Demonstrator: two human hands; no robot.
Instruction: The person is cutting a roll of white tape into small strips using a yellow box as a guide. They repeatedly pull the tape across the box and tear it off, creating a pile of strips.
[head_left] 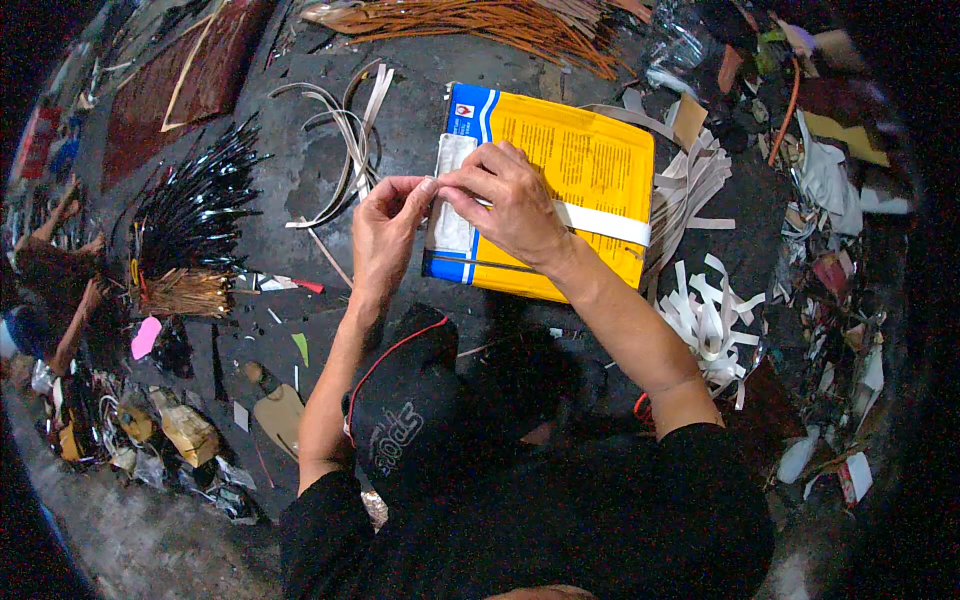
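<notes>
The left hand [393, 222] and right hand [510, 205] meet at the fingertips over a yellow-and-blue panel [580, 150], with black strands [195, 205] lying to the left and curled white strips [708, 322] to the right.

A band [610, 224] lies across the box [585, 145], strips [690, 185] to its right, a bundle [200, 205] far left.
</notes>
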